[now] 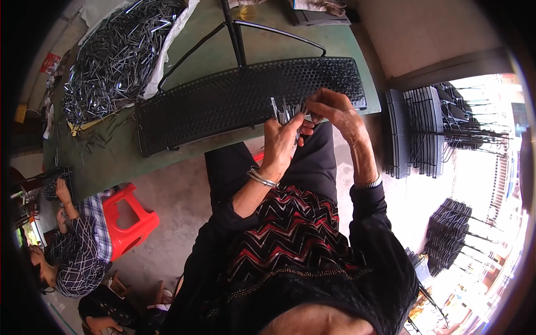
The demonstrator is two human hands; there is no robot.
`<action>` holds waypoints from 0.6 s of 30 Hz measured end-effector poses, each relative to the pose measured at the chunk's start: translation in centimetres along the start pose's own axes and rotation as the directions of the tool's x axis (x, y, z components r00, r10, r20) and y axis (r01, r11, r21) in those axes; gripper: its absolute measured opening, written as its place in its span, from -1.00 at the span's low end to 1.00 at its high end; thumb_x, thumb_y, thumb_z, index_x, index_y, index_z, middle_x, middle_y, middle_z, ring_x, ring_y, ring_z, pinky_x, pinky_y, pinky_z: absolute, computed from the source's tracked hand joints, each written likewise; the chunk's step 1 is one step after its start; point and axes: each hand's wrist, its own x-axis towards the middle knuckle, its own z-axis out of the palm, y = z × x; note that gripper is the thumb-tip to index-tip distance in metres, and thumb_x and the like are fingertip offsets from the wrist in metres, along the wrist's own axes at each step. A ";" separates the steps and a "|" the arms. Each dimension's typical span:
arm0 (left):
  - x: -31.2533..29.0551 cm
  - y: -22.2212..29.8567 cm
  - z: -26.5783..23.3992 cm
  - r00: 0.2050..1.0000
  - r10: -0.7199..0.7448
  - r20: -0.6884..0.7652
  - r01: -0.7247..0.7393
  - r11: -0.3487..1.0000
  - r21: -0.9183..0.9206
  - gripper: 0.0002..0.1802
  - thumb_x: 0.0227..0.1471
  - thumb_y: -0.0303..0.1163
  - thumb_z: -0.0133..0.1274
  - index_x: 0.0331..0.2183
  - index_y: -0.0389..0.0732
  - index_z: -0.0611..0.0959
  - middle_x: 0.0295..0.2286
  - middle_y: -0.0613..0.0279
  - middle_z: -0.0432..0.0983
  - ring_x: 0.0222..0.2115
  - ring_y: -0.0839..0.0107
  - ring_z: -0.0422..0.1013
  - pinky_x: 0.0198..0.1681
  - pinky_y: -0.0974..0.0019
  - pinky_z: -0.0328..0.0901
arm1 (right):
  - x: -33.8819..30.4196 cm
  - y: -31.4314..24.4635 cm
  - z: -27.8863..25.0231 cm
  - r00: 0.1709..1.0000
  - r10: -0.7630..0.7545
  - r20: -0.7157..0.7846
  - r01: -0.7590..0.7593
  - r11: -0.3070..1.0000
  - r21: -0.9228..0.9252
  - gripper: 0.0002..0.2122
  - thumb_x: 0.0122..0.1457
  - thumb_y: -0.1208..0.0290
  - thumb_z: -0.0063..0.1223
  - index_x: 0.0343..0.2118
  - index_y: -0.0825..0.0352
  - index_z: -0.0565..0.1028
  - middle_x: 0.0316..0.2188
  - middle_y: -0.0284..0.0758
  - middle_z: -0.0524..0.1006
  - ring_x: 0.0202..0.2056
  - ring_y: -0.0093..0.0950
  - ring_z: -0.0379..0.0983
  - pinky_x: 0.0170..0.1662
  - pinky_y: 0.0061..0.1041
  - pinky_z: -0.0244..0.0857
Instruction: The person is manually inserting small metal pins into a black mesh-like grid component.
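My left hand is closed round a small bunch of slim, shiny metal pieces, whose ends stick up past the thumb. Close beside it, the bent fingers of my right hand pinch together at the bunch's right edge; what lies between them is too small to make out. Both hands are over the near edge of a long black panel full of small holes. This panel lies on the green table, with black metal rods behind it.
A large heap of similar slim dark pieces lies on white sheeting at the far left, with some loose ones nearby. A red plastic stool stands left, beside a seated person. More black panels are stacked at right.
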 end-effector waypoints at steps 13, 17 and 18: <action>-0.1 -0.1 -0.2 1.000 -0.030 0.008 0.031 0.997 -0.076 -0.79 0.10 -0.38 0.05 -0.32 -0.36 0.62 -0.42 0.08 0.61 -0.46 0.37 0.56 -0.58 0.43 0.41 | 0.2 0.3 -1.3 0.950 -0.220 -0.220 0.189 0.970 -0.155 -0.87 0.13 0.49 0.04 -0.36 0.47 0.45 -0.51 -0.28 0.55 -0.45 -0.56 0.50 -0.35 -0.59 0.36; -0.2 -0.1 0.1 0.993 -0.092 0.072 0.108 0.957 -0.268 -0.78 0.08 -0.37 0.09 -0.28 -0.34 0.60 -0.35 0.02 0.59 -0.36 0.27 0.55 -0.43 0.23 0.52 | 2.0 -0.2 -1.3 0.735 -0.398 -0.549 0.240 0.910 -0.337 -0.87 0.17 0.46 0.02 -0.35 0.43 0.42 -0.54 -0.24 0.56 -0.50 -0.53 0.53 -0.42 -0.56 0.37; -0.3 -0.1 0.3 0.986 -0.125 0.107 0.154 0.934 -0.321 -0.77 0.07 -0.37 0.10 -0.27 -0.34 0.59 -0.34 0.02 0.58 -0.34 0.25 0.55 -0.39 0.18 0.53 | 2.5 -0.1 -1.2 0.735 -0.398 -0.549 0.240 0.910 -0.338 -0.87 0.17 0.46 0.02 -0.35 0.43 0.42 -0.54 -0.24 0.56 -0.50 -0.53 0.53 -0.42 -0.56 0.37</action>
